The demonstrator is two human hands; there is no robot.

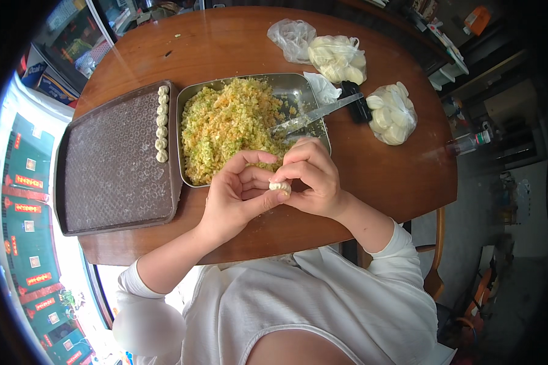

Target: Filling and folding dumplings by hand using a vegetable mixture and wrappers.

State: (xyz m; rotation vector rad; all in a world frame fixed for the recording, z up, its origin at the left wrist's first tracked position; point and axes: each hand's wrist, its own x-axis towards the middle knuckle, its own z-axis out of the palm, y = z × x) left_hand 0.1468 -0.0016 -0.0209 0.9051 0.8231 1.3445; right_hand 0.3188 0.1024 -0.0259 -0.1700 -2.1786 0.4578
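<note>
My left hand point(236, 193) and my right hand point(316, 177) meet in front of the metal pan, with a small pleated dumpling point(279, 187) between their fingertips. Its dough is pale and gathered into folds on top. The left thumb supports it from the near side while the right fingers pinch at its edge. Just beyond my hands, the metal pan point(292, 79) holds a heap of chopped yellow-green filling point(228, 125). A flat metal blade point(316, 115) rests across the pan's right side, its black handle point(358, 102) over the rim.
To the left lies a brown textured tray point(109, 164), with several finished dumplings point(161, 131) in a column along its right side. Plastic bags of round dough wrappers point(338, 58) sit at the back right, one nearer bag point(392, 114) among them. A clear bottle point(470, 142) appears past the table's right edge.
</note>
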